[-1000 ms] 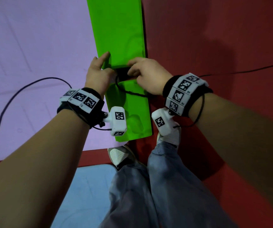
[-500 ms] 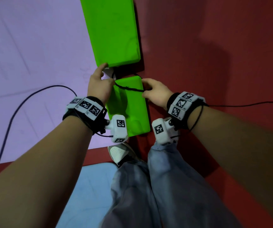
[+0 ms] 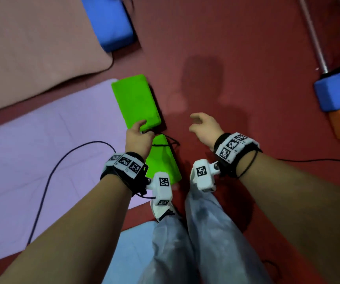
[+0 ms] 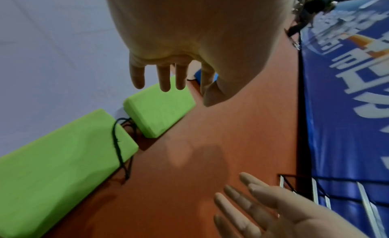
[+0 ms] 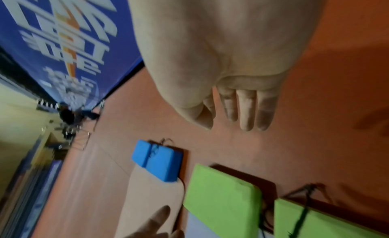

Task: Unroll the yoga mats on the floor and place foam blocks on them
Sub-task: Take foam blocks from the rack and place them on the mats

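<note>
Head view first: our two green foam blocks lie end to end on the purple mat's (image 3: 42, 140) right edge, long axes running away from us, far block (image 3: 136, 103) just beyond our left hand (image 3: 138, 138), near block (image 3: 163, 160) beside that wrist. Left fingers hang slack above them; right hand (image 3: 204, 126) is spread, empty, over red floor (image 3: 247, 58). Half a second ago both hands were at the black cord (image 3: 165, 141) between the blocks; now they've lifted clear.
</note>
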`<state>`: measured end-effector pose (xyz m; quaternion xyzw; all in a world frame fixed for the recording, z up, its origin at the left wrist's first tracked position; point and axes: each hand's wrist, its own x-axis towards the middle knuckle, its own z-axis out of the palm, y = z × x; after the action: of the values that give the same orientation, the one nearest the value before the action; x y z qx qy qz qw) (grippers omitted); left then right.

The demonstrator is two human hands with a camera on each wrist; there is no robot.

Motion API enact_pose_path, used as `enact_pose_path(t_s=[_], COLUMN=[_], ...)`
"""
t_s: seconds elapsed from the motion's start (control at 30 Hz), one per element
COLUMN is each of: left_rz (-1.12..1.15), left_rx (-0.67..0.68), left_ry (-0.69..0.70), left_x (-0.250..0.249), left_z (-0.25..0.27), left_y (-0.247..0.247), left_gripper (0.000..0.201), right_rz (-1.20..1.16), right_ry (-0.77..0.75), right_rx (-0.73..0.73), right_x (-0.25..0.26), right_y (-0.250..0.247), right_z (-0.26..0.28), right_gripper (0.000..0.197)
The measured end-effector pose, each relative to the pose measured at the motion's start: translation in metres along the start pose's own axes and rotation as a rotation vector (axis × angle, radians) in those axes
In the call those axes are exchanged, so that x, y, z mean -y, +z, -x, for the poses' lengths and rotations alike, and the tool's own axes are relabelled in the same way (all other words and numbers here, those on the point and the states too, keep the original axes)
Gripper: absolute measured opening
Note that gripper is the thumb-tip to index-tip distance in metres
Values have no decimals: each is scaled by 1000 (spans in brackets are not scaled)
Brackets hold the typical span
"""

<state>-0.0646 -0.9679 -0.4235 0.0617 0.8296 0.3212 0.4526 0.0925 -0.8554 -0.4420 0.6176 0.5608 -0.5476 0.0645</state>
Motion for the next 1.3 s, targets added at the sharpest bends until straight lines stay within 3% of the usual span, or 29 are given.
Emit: enact_pose_path(t_s=[0.13, 0.23, 0.4, 0.53, 0.73, 1.03, 1.17, 1.3], left_rz=[-35, -176, -297, -354, -433, -648, -729, -790], left_rx=[111, 166, 280, 395, 508, 562, 583, 649], left_ry=[93, 218, 373, 403, 384, 293, 258, 250], left_x=[-81, -133, -206, -237, -253, -250, -232, -210], left_z=[57, 93, 164, 216, 257, 277, 260, 228], left_y=[11, 32, 101, 182, 324, 527, 585, 631], left_gripper=[55, 49, 48, 47, 43, 43, 42, 46], right_rz=[-212, -316, -448, -576, -697, -949, -985, -1046], right_ry=[19, 39, 114, 201, 309, 435, 498, 576], right_rx=[-149, -223, -351, -457, -530, -411, -424, -381], right_x=[24, 21, -23, -82, -184, -323, -360, -395], right_y=[-71, -131, -240, -320, -415, -524, -549, -543], right_z=[51, 90, 151, 180, 175, 141, 116, 77], right_gripper=[41, 40, 40, 39, 40, 42, 41, 42])
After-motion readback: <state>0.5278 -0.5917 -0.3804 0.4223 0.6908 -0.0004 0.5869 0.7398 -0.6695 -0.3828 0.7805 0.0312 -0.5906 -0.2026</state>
